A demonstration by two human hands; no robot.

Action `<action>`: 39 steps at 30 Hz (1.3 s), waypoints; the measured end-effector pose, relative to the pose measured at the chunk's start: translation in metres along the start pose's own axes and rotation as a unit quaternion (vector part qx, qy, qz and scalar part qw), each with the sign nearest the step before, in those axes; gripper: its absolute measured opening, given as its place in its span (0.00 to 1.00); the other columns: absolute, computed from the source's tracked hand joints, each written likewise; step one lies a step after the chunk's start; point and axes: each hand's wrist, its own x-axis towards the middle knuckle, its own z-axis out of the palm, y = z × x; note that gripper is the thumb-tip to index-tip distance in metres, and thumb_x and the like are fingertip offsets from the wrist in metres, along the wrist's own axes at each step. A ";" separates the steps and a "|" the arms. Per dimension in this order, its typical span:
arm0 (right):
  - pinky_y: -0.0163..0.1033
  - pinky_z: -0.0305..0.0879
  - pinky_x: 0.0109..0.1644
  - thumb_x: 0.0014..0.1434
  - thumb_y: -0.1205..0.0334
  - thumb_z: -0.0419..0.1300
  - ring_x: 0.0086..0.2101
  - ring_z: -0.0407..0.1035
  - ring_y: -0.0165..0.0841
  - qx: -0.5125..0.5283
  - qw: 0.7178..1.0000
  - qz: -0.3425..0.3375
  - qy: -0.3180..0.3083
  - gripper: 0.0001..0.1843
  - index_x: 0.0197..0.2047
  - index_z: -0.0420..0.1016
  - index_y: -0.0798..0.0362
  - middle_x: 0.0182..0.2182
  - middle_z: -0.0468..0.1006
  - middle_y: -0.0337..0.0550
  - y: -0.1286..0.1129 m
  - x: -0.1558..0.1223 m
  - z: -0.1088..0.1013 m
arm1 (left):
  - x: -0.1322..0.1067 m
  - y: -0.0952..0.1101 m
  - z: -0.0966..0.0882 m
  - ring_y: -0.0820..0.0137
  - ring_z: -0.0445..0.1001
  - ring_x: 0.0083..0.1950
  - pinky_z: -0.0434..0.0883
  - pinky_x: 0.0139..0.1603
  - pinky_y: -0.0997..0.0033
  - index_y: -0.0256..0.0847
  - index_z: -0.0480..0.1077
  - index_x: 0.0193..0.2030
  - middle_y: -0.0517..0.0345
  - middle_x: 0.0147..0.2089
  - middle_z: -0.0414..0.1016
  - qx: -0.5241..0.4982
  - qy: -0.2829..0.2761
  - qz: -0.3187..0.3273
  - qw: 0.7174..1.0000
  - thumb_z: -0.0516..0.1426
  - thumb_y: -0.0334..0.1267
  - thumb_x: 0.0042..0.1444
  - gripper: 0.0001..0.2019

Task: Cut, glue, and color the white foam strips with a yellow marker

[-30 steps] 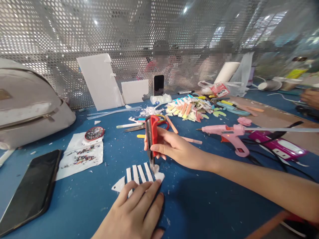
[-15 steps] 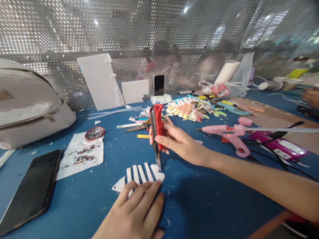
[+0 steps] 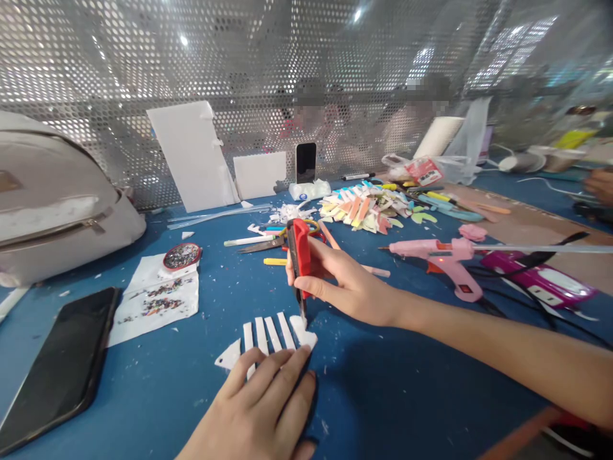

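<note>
My right hand (image 3: 345, 284) grips a red utility knife (image 3: 299, 254) held upright, its blade tip touching the far end of a white foam piece (image 3: 268, 338) on the blue table (image 3: 383, 396). The foam is slit into several narrow strips. My left hand (image 3: 261, 412) lies flat on the near part of that foam, fingers stretched out and pressing it down.
A black phone (image 3: 57, 367) lies at the left by paper with glitter (image 3: 156, 297) and a grey bag (image 3: 52, 198). A pink glue gun (image 3: 443, 259), scissors (image 3: 263, 244), coloured foam scraps (image 3: 366, 211) and white boards (image 3: 191, 156) lie beyond. Other people sit behind the perforated screen.
The knife lifted and shifted slightly right, then came back down onto the right end of the foam. My left hand stayed flat on the foam.
</note>
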 end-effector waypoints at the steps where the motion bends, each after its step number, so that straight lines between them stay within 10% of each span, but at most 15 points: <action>1: 0.37 0.69 0.42 0.71 0.57 0.56 0.35 0.68 0.31 -0.003 1.000 0.003 0.000 0.08 0.45 0.64 0.52 0.39 0.70 0.40 0.000 0.000 0.000 | 0.000 0.000 0.000 0.65 0.70 0.57 0.56 0.61 0.62 0.40 0.75 0.54 0.53 0.59 0.77 0.000 0.002 0.000 1.000 0.48 0.46 0.72 0.18; 39: 0.36 0.69 0.42 0.71 0.55 0.56 0.35 0.70 0.30 -0.008 1.000 0.005 -0.006 0.09 0.45 0.63 0.52 0.39 0.71 0.40 0.002 0.000 -0.002 | 0.003 0.000 -0.004 0.67 0.70 0.57 0.57 0.61 0.64 0.41 0.76 0.53 0.55 0.58 0.78 0.004 0.004 -0.001 1.000 0.47 0.47 0.73 0.19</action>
